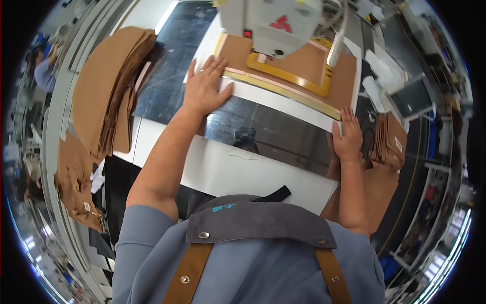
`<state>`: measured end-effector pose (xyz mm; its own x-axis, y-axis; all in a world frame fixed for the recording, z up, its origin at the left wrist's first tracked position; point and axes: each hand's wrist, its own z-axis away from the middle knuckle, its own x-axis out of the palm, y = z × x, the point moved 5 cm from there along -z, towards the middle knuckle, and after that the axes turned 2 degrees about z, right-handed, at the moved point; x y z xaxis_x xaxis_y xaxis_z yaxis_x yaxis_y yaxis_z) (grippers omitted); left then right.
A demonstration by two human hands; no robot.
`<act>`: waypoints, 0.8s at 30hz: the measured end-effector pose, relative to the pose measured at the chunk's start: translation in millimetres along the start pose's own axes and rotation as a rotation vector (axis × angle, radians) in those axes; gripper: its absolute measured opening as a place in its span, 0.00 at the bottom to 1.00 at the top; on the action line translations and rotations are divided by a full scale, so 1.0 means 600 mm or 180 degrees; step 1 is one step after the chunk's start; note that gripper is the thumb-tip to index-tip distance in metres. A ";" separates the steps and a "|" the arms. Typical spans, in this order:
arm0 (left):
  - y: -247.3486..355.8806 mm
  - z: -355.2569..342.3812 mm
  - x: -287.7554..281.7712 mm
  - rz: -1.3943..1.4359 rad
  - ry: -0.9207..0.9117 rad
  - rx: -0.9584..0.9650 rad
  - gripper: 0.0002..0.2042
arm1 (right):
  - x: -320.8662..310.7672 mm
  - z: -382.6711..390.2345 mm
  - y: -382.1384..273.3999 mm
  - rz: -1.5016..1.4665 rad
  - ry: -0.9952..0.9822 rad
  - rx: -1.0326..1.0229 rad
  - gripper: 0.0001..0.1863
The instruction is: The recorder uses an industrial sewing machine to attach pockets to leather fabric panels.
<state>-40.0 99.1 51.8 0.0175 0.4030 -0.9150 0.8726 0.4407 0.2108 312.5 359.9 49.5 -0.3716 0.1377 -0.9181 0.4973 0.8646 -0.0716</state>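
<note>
A flat white sewing template point(283, 102) with yellow and pink strips along its near edge carries a brown fabric piece point(298, 64). My left hand point(204, 87) lies on the template's near left corner, fingers stretched out and thumb apart. At the near right corner rests my right hand point(348, 136), its fingers extended and pointing away from me. Neither hand grips anything that I can see. A yellow clamp frame point(298, 84) presses on the fabric beneath the white head of a sewing machine point(286, 25).
Stacked brown fabric pieces point(109, 86) stand at the left, with more brown fabric point(78, 182) nearer me. Another brown stack point(389, 142) lies at the right, below a small dark screen point(411, 98). A shiny dark metal plate point(273, 137) spans the table before me.
</note>
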 end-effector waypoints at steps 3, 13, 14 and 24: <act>0.006 -0.005 0.004 -0.0063 -0.0003 0.0071 0.31 | -0.007 -0.002 -0.005 -0.0067 -0.0004 0.0108 0.26; 0.001 -0.002 0.014 -0.0213 -0.0183 0.0096 0.34 | -0.011 0.003 -0.007 -0.0024 -0.0047 0.0177 0.31; 0.000 -0.002 0.013 -0.0246 -0.0185 0.0054 0.34 | -0.010 0.004 -0.006 0.0019 -0.0045 0.0231 0.31; -0.006 -0.007 0.015 -0.0223 -0.0332 0.0047 0.35 | -0.007 0.006 -0.003 -0.0053 0.0019 0.0380 0.31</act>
<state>-45.3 104.7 44.1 0.0063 0.2858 -0.9583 0.8805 0.4527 0.1408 316.0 355.7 51.9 -0.3851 0.1269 -0.9141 0.5806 0.8032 -0.1332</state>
